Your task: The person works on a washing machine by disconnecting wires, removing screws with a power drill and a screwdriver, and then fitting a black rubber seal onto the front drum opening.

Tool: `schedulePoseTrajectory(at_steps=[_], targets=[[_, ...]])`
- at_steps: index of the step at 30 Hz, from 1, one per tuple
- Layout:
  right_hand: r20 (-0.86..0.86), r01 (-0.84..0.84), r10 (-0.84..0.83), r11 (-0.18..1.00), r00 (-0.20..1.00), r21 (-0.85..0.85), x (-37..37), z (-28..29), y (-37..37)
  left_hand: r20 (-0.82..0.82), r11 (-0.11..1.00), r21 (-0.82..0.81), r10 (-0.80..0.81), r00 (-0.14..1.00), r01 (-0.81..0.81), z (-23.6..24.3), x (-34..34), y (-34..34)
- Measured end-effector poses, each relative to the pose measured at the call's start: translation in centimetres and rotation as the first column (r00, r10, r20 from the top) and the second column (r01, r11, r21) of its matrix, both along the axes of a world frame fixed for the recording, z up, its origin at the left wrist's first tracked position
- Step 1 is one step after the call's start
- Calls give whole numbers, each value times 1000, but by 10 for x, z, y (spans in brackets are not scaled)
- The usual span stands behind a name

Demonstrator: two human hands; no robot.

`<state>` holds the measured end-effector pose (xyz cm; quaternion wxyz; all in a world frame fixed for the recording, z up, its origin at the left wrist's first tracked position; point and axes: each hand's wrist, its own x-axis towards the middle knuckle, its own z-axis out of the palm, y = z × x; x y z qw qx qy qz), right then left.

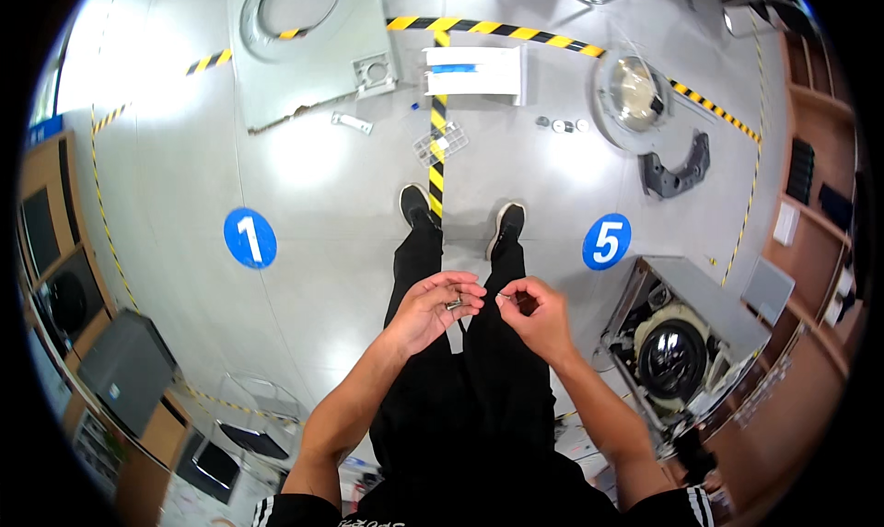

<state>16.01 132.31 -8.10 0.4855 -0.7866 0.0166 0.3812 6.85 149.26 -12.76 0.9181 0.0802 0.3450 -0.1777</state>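
Small metal parts point(454, 302) sit pinched in the left hand point(431, 308) while the right hand point(539, 313) grips a thin pin — a sorting step, seemingly — next needing a steady pick above the floor point(322, 186).

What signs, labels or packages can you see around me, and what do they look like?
Left floor marker: round blue disc, white figure, left of the feet.
Right floor marker: same blue disc, beside the opened washing machine.
White box: flat rectangle with a blue strip, on the striped floor tape ahead.
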Motion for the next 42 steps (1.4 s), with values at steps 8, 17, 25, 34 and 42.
schedulePoseTrajectory(at_steps=[8, 17, 25, 34, 42], targets=[[-70, 554, -560, 781, 825, 287, -49, 125, -43, 245, 972, -84, -195, 950, 221, 124, 47, -45], [599, 597, -609, 761, 520, 256, -163, 187, -190, 374, 791, -13, -564, 737, 612, 199, -2, -218], [620, 817, -750, 495, 230, 296, -304, 212, -307, 266, 361, 283, -920, 289, 888, 237, -84, -373], [353, 857, -913, 5, -207, 515, -371, 201, -373, 101, -103, 352, -984, -148, 930, 247, -114, -504], [78, 805, -934, -255, -348, 536, -350, 199, -474, 76, -175, 221, -978, -196, 959, 212, -73, -624]])
